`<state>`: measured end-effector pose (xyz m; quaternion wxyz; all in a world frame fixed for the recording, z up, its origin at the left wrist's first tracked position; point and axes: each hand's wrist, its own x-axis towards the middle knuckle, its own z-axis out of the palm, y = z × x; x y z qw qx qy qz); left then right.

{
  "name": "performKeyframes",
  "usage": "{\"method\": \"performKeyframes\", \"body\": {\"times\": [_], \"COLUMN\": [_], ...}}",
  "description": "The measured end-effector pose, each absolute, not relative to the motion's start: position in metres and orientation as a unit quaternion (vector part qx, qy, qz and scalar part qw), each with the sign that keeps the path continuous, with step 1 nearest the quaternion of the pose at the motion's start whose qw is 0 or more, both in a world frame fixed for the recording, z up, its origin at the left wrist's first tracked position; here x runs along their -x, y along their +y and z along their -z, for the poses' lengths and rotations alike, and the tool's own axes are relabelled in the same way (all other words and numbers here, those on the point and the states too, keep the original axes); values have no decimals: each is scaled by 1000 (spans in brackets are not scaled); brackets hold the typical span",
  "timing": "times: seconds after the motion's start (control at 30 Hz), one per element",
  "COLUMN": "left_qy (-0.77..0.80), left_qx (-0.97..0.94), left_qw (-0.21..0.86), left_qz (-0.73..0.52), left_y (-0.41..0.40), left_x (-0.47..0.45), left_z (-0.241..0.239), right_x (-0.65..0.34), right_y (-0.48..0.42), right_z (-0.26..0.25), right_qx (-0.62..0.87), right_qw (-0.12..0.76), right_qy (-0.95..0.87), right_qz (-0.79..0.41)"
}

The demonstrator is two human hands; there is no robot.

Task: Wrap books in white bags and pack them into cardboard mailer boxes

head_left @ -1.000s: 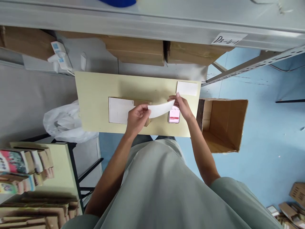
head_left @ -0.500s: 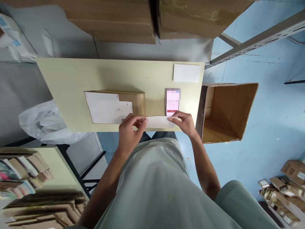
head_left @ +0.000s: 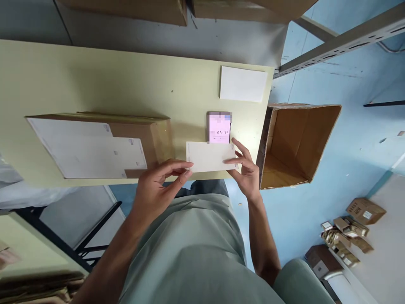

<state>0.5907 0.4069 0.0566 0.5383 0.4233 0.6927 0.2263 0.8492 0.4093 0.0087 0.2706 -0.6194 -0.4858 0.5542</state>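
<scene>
A white paper card (head_left: 210, 156) with small print along its ends is held flat at the table's front edge. My left hand (head_left: 164, 181) pinches its left end between thumb and fingers. My right hand (head_left: 245, 169) grips the right end, index finger lifted, another finger on top and thumb beneath. Just beyond the card lies a phone (head_left: 219, 128) with a lit pink screen; the card covers its lower part. To the left, a cardboard box (head_left: 163, 139) carries white sheets (head_left: 85, 147) on its top.
A stack of white cards (head_left: 243, 83) lies at the table's (head_left: 126, 80) back right corner. An open cardboard carton (head_left: 297, 147) stands beyond the right edge. Behind are large boxes (head_left: 133, 8) and a metal shelf post (head_left: 341, 42).
The card has tilted up so more of its face shows, and it now overlaps the phone's lower part. My right fingers have spread. The view has shifted closer and to the right.
</scene>
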Motion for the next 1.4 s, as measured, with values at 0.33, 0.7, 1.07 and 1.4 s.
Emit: {"method": "performKeyframes", "body": {"times": [0.33, 0.7, 1.07, 1.4], "left_qy": [650, 574, 520, 493], "left_qx": [-500, -552, -523, -484], "left_qw": [548, 564, 588, 600], "left_qz": [-168, -217, -333, -403], "left_y": [416, 419, 403, 366], "left_x": [-596, -593, -528, -436], "left_z": [-69, -92, -135, -156], "right_x": [-840, -812, -746, -653], "right_y": [411, 409, 399, 366], "right_z": [-39, -74, -122, -157], "right_qx": [576, 527, 507, 486], "right_qw": [228, 279, 302, 273], "right_qy": [-616, -654, -691, -759], "right_qz": [-487, -465, -418, -338]}}
